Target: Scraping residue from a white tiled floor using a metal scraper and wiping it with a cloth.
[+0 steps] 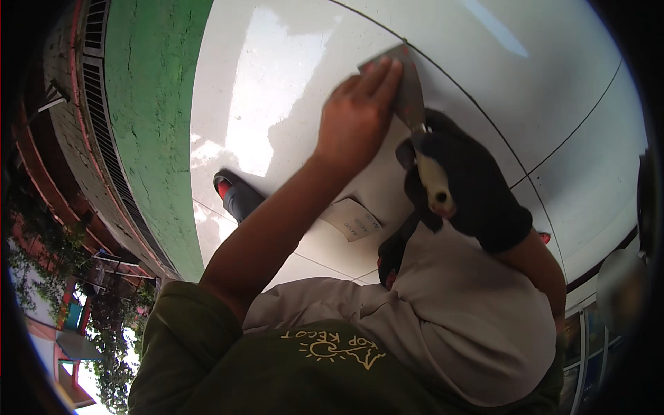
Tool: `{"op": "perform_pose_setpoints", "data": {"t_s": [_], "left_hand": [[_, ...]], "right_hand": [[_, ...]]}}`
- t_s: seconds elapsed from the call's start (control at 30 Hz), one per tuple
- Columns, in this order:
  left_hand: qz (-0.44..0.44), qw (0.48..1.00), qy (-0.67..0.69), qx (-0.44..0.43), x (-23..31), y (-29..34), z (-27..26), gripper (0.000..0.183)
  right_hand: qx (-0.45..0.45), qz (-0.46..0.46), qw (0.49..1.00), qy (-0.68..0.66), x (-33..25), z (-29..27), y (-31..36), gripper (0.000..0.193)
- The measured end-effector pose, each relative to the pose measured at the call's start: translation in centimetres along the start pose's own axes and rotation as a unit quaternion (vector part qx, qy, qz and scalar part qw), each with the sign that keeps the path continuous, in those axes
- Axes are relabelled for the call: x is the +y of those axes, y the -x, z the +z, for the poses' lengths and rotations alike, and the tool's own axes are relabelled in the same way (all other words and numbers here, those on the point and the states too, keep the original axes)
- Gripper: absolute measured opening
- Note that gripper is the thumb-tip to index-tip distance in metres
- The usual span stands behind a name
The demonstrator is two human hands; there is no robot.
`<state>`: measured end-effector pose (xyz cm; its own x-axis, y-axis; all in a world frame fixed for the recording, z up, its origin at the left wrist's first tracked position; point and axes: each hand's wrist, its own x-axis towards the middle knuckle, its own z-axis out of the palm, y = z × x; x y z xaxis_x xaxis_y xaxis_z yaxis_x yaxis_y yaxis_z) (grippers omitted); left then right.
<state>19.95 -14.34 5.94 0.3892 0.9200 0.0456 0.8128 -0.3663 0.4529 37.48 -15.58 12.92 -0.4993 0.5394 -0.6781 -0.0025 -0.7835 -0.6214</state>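
Note:
My right hand (470, 180), in a black glove, is wrapped round the pale handle of a putty knife (411, 104). The knife points away from me, its wide metal blade at a dark joint between large white floor tiles (456, 90). My bare left hand (356, 114) reaches across from the left, its fingers laid out on the blade; its thumb is hidden. Whether the blade's edge touches the tile cannot be made out. Below the hands, a small beige sheet (353, 219) with print on it lies on the floor near my legs.
A black shoe with red inside (237, 195) is on the tiles at left, and part of another dark shoe (392, 256) shows beneath my knee. A green painted strip (152, 104) borders the tiles, with a dark slotted grate (104, 131) beyond it. Plants stand at far left.

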Motion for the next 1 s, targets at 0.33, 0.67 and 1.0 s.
{"op": "perform_pose_setpoints", "data": {"t_s": [0.33, 0.67, 1.0], "left_hand": [[-0.004, 1.000, 0.016, 0.000, -1.4, -1.4, -0.7, 0.057], [0.082, 0.993, 0.045, -0.076, -4.3, -0.7, -2.6, 0.052], [0.162, 0.980, 0.038, -0.112, -6.3, -1.4, -2.7, 0.043]], "right_hand": [[0.022, 0.139, 0.939, -0.313, 1.2, 2.0, 0.2, 0.027], [0.017, 0.162, 0.871, -0.464, 3.0, 5.3, -2.1, 0.044], [0.075, -0.242, 0.963, 0.091, 4.7, 7.0, -6.8, 0.024]]}}
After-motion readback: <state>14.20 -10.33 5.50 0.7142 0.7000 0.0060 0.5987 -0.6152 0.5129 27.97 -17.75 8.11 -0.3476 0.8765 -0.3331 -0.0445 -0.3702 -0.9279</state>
